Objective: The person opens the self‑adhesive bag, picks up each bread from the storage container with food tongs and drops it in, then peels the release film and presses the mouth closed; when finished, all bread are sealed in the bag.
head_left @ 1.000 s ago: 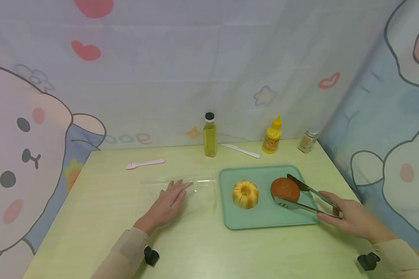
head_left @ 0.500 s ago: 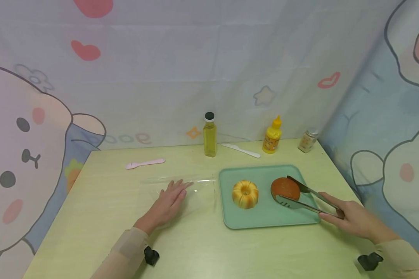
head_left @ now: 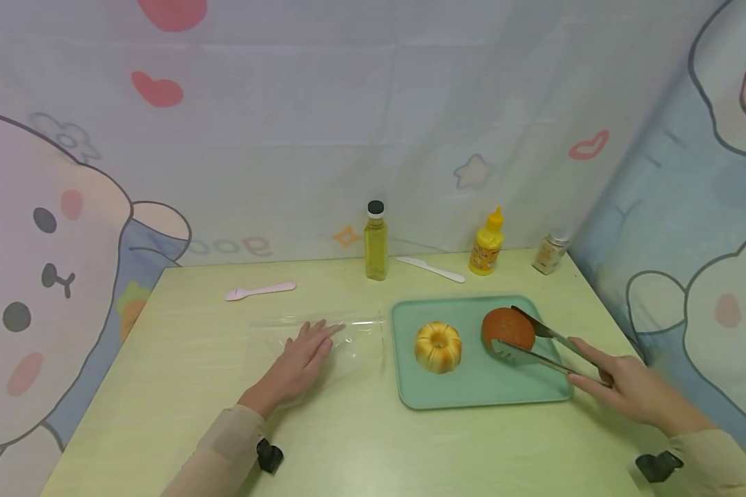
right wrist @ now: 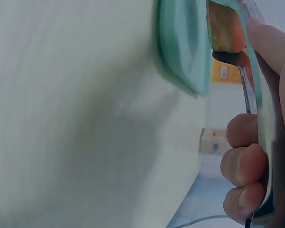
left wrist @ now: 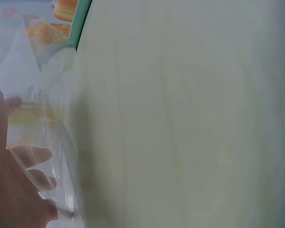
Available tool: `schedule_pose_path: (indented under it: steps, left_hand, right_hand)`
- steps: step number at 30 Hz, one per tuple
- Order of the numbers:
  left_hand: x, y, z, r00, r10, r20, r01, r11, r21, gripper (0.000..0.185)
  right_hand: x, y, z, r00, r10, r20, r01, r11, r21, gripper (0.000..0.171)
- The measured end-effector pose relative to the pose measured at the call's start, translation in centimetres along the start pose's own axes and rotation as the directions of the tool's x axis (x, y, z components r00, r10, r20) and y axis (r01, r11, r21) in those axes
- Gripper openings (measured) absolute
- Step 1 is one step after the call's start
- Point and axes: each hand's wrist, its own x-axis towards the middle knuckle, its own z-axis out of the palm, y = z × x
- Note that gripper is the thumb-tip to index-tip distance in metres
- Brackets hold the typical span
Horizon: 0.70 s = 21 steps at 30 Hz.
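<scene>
My right hand (head_left: 628, 383) grips metal tongs (head_left: 559, 338), its fingers wrapped round the arms in the right wrist view. The tong tips sit on either side of a round brown bun (head_left: 503, 327), over the right part of the green tray (head_left: 460, 392). A yellow ring-shaped bread (head_left: 438, 347) lies on the tray's left part. My left hand (head_left: 298, 362) rests with extended fingers on a clear plastic bag (head_left: 360, 338) left of the tray. In the left wrist view, the bag's film (left wrist: 61, 109) stands up in folds around the fingers.
Along the back stand an oil bottle (head_left: 376, 248) with a black cap, a yellow squeeze bottle (head_left: 487, 248) and a small jar (head_left: 550, 252). A white plastic knife (head_left: 432, 269) and a pink fork-like utensil (head_left: 260, 291) lie on the table (head_left: 161, 386). Printed cloth hangs behind.
The brown bun has risen a little between the tong tips, which have closed in on it slightly. My left hand has stayed in place on the bag.
</scene>
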Motion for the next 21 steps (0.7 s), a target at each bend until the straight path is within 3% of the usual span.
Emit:
schedule_pose_path:
  steps: [12,21]
  left_hand:
    - [0.0,0.2,0.0,0.999,0.033,-0.036,-0.033,0.999,0.005,0.046]
    - [0.1,0.3,0.0,0.996,0.057,-0.068,-0.053,0.997,0.061,0.044]
  right_hand:
    - [3.4,-3.6,-1.1,0.990,-0.124,-0.062,0.119,0.989,-0.083,0.068]
    - [6.9,-6.7,-0.7,0.973,-0.227,-0.032,0.225,0.973,-0.049,0.066]
